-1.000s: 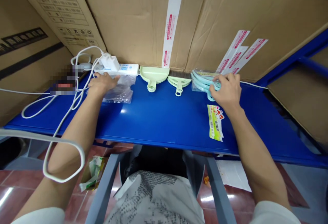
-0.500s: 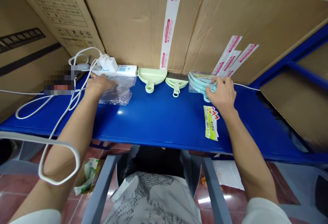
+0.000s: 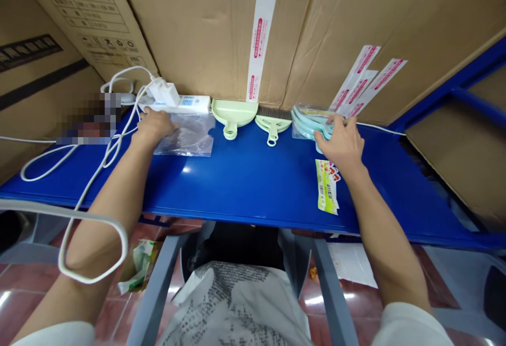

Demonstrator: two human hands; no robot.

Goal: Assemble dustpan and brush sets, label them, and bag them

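While the right hand (image 3: 343,143) touches it, the bagged blue set (image 3: 305,123) extends leftward

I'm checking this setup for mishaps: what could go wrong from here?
The white cord looping in front of the left forearm could snag if that arm moves. The paper label beside the right forearm might get brushed off the blue table. The clear plastic bag at the left hand could slip.
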